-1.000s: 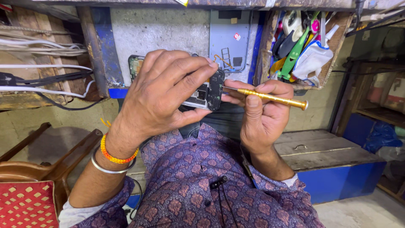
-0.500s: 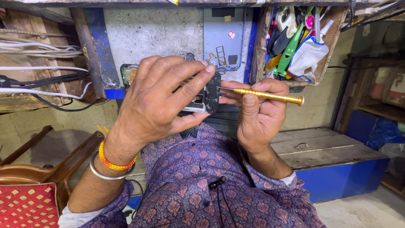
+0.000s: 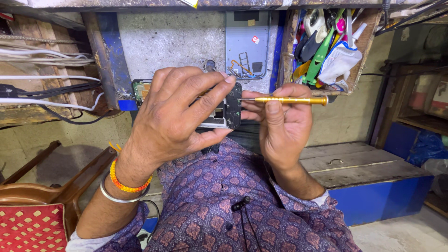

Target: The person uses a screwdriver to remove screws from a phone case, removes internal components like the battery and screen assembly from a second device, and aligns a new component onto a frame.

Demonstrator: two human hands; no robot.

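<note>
My left hand (image 3: 179,114) grips an opened mobile phone (image 3: 226,109), its dark inner frame and a green circuit board showing past my fingers. My right hand (image 3: 280,123) holds a thin gold-coloured screwdriver (image 3: 284,100) level, with its tip against the right edge of the phone. Both hands are raised over my lap, above my purple patterned shirt (image 3: 224,200). An orange bead bracelet and a metal bangle (image 3: 122,186) sit on my left wrist. Most of the phone is hidden under my left hand.
A grey phone back panel (image 3: 247,42) lies on the worn workbench (image 3: 172,37). A wooden box (image 3: 326,46) at the right holds several tools and a white bottle. White and black cables (image 3: 42,79) run at the left. A wooden chair with a red cushion (image 3: 32,224) stands lower left.
The hands, phone and screwdriver stay together, shifting slightly left and lower in view. The grip on both is unchanged.
</note>
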